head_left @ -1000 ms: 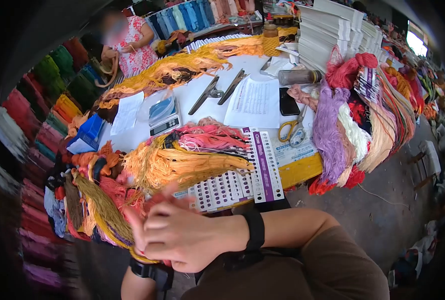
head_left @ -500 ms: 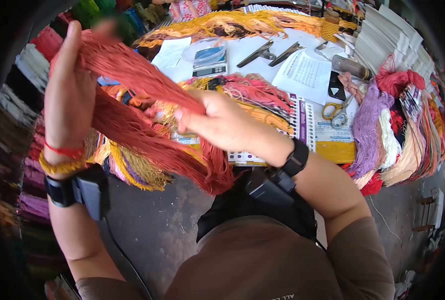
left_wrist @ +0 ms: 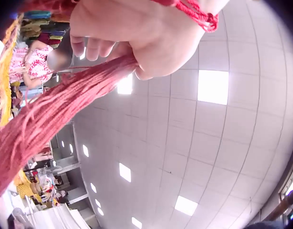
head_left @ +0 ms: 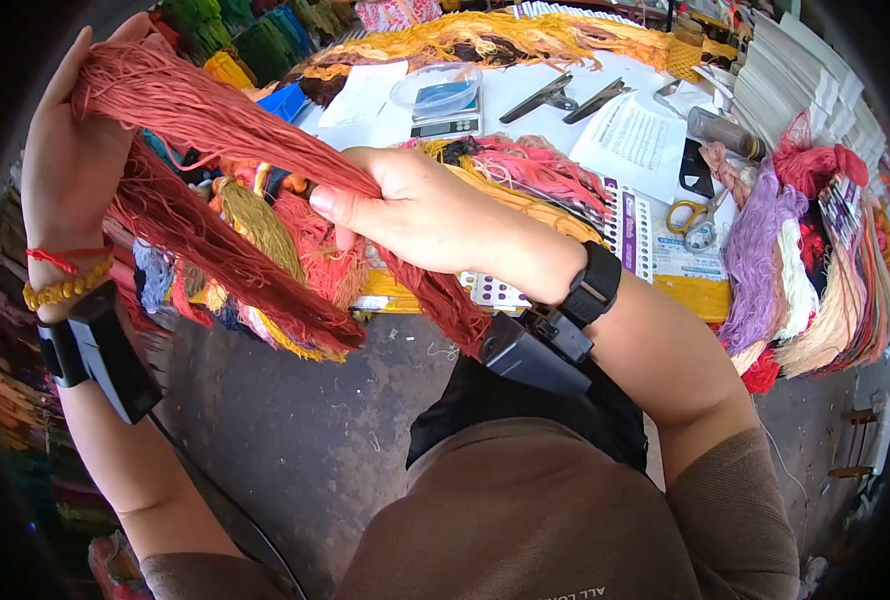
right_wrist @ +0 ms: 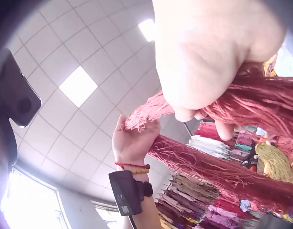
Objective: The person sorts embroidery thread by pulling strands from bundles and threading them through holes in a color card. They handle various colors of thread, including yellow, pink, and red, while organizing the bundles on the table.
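Note:
A looped skein of dusty-red thread (head_left: 225,110) is stretched between both hands above the table's near edge. The left hand (head_left: 80,160), raised at the far left, has the loop passed over it between thumb and fingers; its fingers look straight in the head view. My right hand (head_left: 425,205) grips the upper strand of the skein, thumb on top, and the rest of the loop hangs below it. In the right wrist view the skein (right_wrist: 261,105) runs through the curled right hand (right_wrist: 213,47). The left wrist view shows the strand (left_wrist: 56,109) leaving the left hand (left_wrist: 137,33).
On the table lie scissors (head_left: 695,222), two black clips (head_left: 540,98), a scale (head_left: 447,122), printed sheets (head_left: 630,145) and punched thread cards (head_left: 630,230). Bundles of coloured thread (head_left: 760,250) hang over its edge. Stacked white paper (head_left: 800,85) stands at the back right.
Both hands came up from close together low down and spread the red skein apart. Over the last half second the left hand moved farther left, and the view shifted.

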{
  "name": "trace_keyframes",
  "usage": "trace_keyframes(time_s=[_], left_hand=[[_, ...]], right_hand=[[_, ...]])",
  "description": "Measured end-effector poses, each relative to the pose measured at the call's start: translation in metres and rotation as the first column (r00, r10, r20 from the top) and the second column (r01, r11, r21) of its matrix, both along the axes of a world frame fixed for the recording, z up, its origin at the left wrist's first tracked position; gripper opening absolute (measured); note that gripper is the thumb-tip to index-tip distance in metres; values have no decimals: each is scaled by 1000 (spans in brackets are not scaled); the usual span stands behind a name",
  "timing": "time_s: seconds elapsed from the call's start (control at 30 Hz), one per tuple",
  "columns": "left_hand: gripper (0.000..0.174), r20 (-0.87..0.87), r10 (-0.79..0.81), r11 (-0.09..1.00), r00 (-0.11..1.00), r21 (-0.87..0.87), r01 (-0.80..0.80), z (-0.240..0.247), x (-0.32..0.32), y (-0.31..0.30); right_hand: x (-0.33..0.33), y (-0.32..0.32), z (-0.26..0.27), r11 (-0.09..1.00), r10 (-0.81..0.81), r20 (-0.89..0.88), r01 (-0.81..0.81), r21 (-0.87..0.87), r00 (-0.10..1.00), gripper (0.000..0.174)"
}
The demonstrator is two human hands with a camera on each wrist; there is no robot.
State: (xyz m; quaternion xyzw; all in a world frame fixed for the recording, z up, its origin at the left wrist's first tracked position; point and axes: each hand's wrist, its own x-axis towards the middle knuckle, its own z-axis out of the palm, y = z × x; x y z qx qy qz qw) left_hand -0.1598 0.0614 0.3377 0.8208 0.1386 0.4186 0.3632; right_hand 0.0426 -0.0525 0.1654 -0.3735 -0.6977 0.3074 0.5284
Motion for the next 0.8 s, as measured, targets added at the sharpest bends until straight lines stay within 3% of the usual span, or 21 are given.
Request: trace_keyframes(time_s=[0.03,0.1,0.13,0.17,0.2,0.23,0.3,0.4,0.47,0.6,0.67,0.7,0.8], left_hand=[[40,0,0,1000,1000,0,0,1,6,-8],[39,291,157,917,944,-397,-30,5,22,-33],[39,292,158,917,943,-397,-31,10,14,-23],[39,300,-237,801,924,-478,361,19,-3,-2],[39,343,-583,520,736,-538,663,26,-18,15],[39,384,-545,513,745,-550,659,36,-27,19],[39,363,-581,547,729,-489,680,54,-46,35],[37,391,-436,707,810,-408,578,63,-82,58],[35,407,-321,794,855,-376,477,68,-112,76],[32,425,-101,897,900,-352,267,73,-174,117],[30,428,-11,917,904,-357,180,69,-201,135],[29,426,33,921,904,-363,138,66,-213,142],[28,436,156,924,886,-381,24,58,-245,165]], right_hand=[[1,2,-1,1000,0,0,0,0,1000,29],[2,8,-9,999,47,10,-48,5,999,28],[3,9,-15,999,48,11,-48,4,999,28],[5,6,-22,984,163,-54,-166,-61,985,30],[7,3,-28,951,270,-126,-285,-117,955,32],[9,-3,-33,915,268,-154,-302,-267,951,33],[13,-14,-53,870,227,-94,-246,-429,969,34],[26,-32,-93,713,193,-94,-206,-671,977,28],[39,-45,-124,735,211,-72,-206,-646,975,30],[59,-86,-142,667,115,-5,-81,-741,993,28],[72,-101,-168,602,18,-175,-151,-785,984,27],[76,-106,-168,579,-2,-130,-105,-809,991,27],[79,-116,-173,649,-17,-243,-174,-740,970,25]])
